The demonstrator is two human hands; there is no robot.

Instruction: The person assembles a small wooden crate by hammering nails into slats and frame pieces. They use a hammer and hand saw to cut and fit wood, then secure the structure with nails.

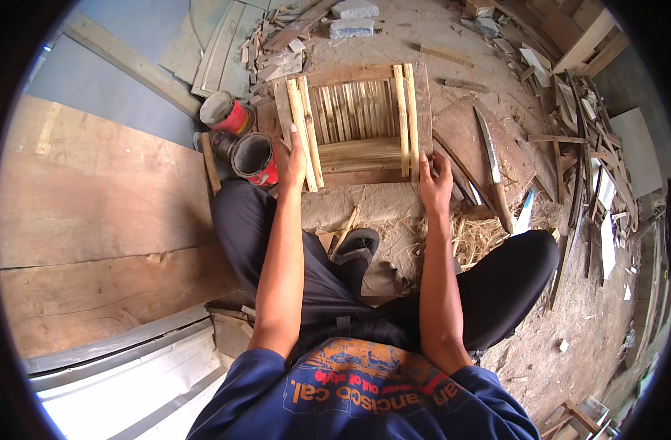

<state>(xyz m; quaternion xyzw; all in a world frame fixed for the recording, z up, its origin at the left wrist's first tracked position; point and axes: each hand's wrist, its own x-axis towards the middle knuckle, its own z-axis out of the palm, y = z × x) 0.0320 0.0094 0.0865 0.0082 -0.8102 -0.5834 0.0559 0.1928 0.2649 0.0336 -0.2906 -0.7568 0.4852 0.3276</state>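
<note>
Between my hands is a wooden box frame (350, 177) with bamboo strips lining its inside and pale bamboo poles running along its two sides. My left hand (291, 160) grips its left side, the thumb lying along the outer bamboo pole (303, 132). At the lower right corner my right hand (436, 178) holds the other side board, fingers curled around the edge. The box's open face is turned up toward me. Most of my left fingers are hidden behind the side board.
Red paint cans (256, 160) stand left of the box, with a wooden handle (211, 163) beside them. A long-bladed knife (489, 150) lies on a board at right. Wood scraps (585, 154) litter the far right floor. A large plywood sheet (108, 191) is at left.
</note>
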